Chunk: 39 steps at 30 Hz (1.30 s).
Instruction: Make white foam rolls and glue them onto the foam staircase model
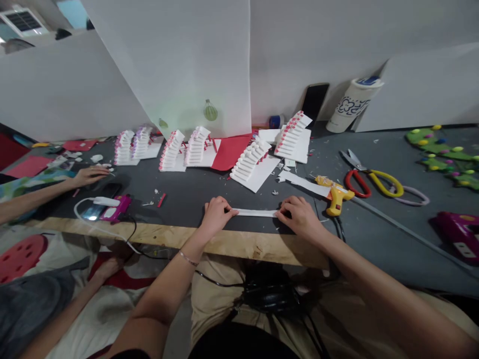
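Note:
A narrow white paper strip (256, 213) lies level near the table's front edge, stretched between my two hands. My left hand (217, 214) pinches its left end between thumb and fingers. At the other end, my right hand (297, 214) is closed on the strip in the same way. Just right of my right hand is a yellow hot glue gun (339, 197) with a long glue stick out of its back. A torn white paper piece (305, 183) reaches from beside the gun's front. Beyond the strip stands a small white stair model (249, 162) with red bits.
More stair models (172, 152) stand along the back by a white board (187, 65). Scissors (368, 174), a phone (314, 102) and a white tumbler (352, 104) are to the right. A magenta power strip (116, 208) with cables lies left, near a co-worker's hand (92, 174).

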Motion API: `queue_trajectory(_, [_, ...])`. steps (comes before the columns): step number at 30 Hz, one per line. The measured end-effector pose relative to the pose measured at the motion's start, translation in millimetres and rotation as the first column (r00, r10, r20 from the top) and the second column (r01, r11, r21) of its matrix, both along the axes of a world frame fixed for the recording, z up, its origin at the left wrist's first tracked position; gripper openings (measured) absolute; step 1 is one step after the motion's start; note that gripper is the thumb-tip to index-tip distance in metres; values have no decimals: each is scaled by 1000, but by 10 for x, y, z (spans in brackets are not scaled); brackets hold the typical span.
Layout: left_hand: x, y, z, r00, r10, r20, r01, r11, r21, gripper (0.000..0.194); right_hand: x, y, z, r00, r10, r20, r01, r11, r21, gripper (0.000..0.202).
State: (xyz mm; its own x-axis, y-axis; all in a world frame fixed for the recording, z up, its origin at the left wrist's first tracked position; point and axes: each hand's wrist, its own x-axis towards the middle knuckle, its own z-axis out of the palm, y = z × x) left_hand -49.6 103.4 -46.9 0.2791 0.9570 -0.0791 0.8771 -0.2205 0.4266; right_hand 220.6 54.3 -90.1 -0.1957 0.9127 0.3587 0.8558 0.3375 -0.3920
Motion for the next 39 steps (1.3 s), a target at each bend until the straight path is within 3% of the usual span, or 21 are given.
queue_trajectory(10, [22, 16, 31, 999, -5, -33, 5, 1000, -10, 21, -30, 17, 70, 994, -95, 57, 96, 995, -11, 18])
queue_trajectory(15, [-41, -27, 0, 999, 11, 50, -13, 999, 48, 8, -86, 11, 124, 998, 28, 48, -29, 999, 21, 6])
queue_trajectory(17, [-44, -72, -16, 998, -55, 29, 51, 990, 128, 9, -125, -13, 155, 985, 130, 111, -134, 991, 24, 14])
queue_trajectory(19, [-22, -124, -21, 979, -193, -68, 204, 950, 237, 18, -153, -42, 188, 959, 196, 207, -205, 978, 24, 18])
queue_trajectory(22, [35, -175, 3, 869, -416, -268, 486, 820, 303, 22, -166, -69, 248, 919, 219, 329, -243, 969, 35, 15])
queue_trajectory(24, [71, -176, 35, 794, -486, -366, 593, 753, 285, 16, -162, -71, 293, 901, 219, 374, -256, 966, 49, 16])
queue_trajectory(27, [118, -146, 82, 746, -499, -440, 637, 728, 254, 12, -157, -53, 342, 875, 223, 429, -280, 957, 74, 20])
queue_trajectory(31, [198, -129, 103, 736, -499, -457, 641, 731, 235, 15, -176, -13, 321, 851, 208, 482, -298, 947, 118, 21])
queue_trajectory(36, [312, -123, 52, 771, -449, -452, 598, 754, 271, 16, -171, 37, 253, 907, 138, 397, -221, 960, 171, 19])
queue_trajectory(39, [337, -81, 38, 757, -459, -465, 615, 740, 272, 12, -133, 41, 277, 921, 105, 375, -182, 968, 176, 17])
